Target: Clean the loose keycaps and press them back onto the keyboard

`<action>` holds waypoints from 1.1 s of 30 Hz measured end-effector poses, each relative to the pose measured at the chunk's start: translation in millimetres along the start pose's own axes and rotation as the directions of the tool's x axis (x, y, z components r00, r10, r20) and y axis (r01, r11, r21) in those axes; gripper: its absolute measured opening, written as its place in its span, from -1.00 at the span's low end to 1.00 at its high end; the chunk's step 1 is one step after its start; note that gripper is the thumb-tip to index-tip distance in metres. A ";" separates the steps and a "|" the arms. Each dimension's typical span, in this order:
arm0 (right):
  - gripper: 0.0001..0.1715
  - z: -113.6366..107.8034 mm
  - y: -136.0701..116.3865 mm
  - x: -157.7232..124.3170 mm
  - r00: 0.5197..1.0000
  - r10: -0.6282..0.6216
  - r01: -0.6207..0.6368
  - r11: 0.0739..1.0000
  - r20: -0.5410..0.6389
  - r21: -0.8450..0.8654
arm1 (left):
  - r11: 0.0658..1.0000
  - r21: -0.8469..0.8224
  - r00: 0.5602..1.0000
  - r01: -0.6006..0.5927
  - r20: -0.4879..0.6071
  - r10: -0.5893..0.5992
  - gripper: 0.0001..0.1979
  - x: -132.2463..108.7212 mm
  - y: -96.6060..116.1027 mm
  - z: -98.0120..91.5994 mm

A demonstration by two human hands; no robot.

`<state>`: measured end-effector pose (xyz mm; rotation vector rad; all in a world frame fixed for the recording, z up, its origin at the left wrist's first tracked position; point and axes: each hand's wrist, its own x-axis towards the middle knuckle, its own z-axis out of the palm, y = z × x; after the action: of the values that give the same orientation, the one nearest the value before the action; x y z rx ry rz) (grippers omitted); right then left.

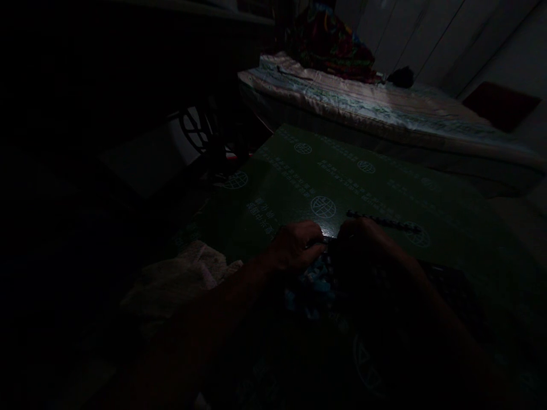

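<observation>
The light is very dim. My left hand (299,245) is closed, thumb against bent fingers, on a dark thin piece whose kind I cannot make out. Close to its right, my right hand (363,236) is also closed; what lies in its fingers is hidden in shadow. A short dark strip (331,241) spans the small gap between the hands. Beneath them lie several small blue pieces (318,279), loosely heaped. Just beyond the right hand, a dark beaded or braided strip (388,222) rests on the green board (277,165).
The green board bears white globe marks and lettering. A crumpled pale cloth (183,273) lies left of my left forearm. Behind the board stands a bed (342,97) with a patterned red cloth (333,45). A dark spoked wheel (196,131) is at the left.
</observation>
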<state>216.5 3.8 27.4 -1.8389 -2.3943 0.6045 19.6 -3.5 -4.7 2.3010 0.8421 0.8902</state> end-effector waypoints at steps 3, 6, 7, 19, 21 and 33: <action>-0.83 5.0 3.9 1.8 1.000 0.012 -0.011 0.999 0.028 -0.048 | 1.000 -0.001 1.000 -0.003 0.007 0.003 -0.93 -0.5 0.2 0.4; -0.82 12.8 8.8 -2.8 0.999 -0.031 0.031 0.998 -0.008 -0.054 | 1.000 0.001 1.000 -0.008 0.000 0.008 -0.92 -1.1 0.1 1.0; -0.82 16.2 10.1 -5.7 0.998 -0.059 0.057 0.996 -0.025 -0.067 | 1.000 0.003 1.000 -0.011 0.000 0.011 -0.92 -1.2 -0.1 1.2; -0.81 48.3 11.9 -29.2 0.933 -0.230 0.186 0.966 -0.275 -0.177 | 1.000 -0.002 1.000 0.001 -0.008 -0.001 -0.91 -0.9 3.2 -0.4; -0.79 48.4 7.5 -31.1 0.921 -0.255 0.192 0.954 -0.294 -0.228 | 1.000 0.003 1.000 0.002 -0.015 -0.002 -0.91 -0.9 3.3 -0.4; -0.67 59.4 -4.2 -36.8 0.873 -0.374 0.225 0.879 -0.315 -0.420 | 1.000 0.022 1.000 0.016 -0.014 -0.016 -0.93 -0.8 -0.1 2.0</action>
<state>206.4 -47.6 -19.0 -1.4432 -2.5482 -0.2450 20.5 -4.6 -6.4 2.3063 0.8794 0.8947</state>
